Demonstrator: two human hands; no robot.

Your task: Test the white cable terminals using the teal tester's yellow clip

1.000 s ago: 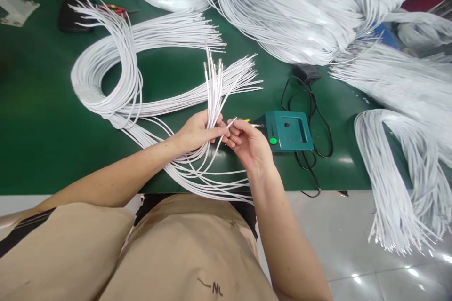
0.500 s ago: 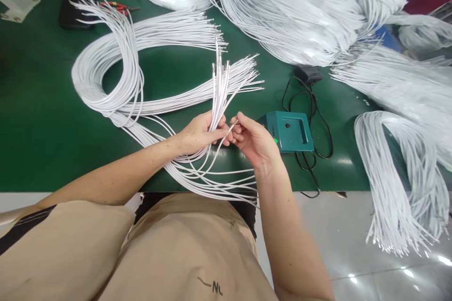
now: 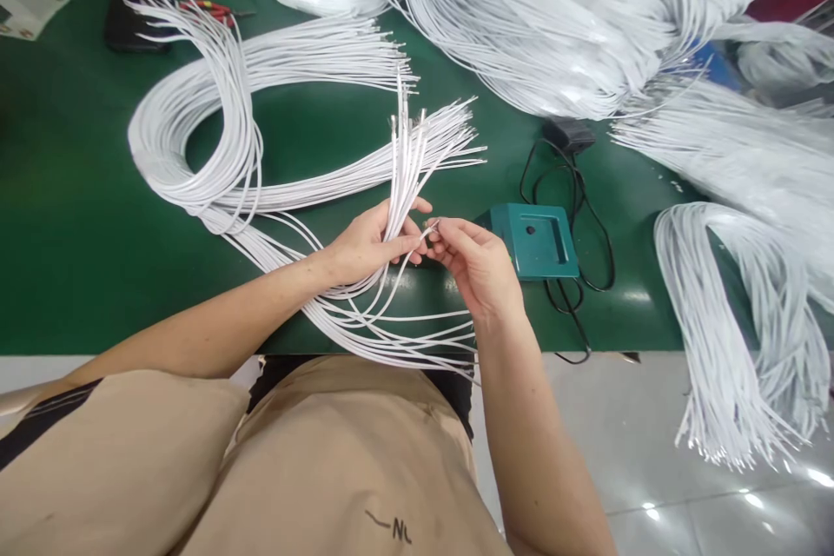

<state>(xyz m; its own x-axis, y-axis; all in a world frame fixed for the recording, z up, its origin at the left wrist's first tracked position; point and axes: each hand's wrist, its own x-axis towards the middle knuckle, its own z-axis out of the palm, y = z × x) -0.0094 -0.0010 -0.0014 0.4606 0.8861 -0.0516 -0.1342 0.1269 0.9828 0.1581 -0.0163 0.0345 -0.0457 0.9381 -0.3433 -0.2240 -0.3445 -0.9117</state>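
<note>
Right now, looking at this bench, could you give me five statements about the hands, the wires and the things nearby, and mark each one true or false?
1. The left hand holds a bunch of white wires. True.
2. The teal device is to the right of both hands. True.
3. The right hand rests on the teal device. False: its fingertips are at the end of a single wire, next to the left hand.
4. The red-handled tool lies on the teal device. False: it lies at the far left, near a dark case.
5. At the right, a wire bundle hangs over the edge of the green table. True.
</note>
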